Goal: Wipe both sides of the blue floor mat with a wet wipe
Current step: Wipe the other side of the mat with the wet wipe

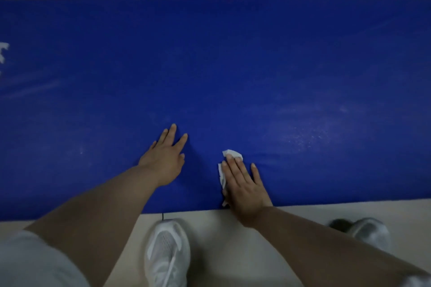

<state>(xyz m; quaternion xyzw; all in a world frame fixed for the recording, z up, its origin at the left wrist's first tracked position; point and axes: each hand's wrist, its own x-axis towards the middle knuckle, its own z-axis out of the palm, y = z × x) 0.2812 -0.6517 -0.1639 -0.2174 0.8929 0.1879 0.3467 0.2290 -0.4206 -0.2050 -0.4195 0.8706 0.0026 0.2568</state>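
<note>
The blue floor mat (233, 65) lies flat across the whole width of the view, on a pale tiled floor. My left hand (164, 157) rests flat on the mat near its front edge, fingers straight and spread. My right hand (245, 185) presses a crumpled white wet wipe (231, 154) onto the mat with straight fingers, just right of the left hand. The wipe shows past my fingertips and along the hand's left side; the rest is hidden under the palm. Faint wet streaks glisten on the mat to the right.
My two white shoes (166, 251) (370, 232) stand on the pale floor (233, 235) just in front of the mat's near edge. White printed marks (3, 51) show at the mat's far left. More tiled floor lies beyond the mat's far edge.
</note>
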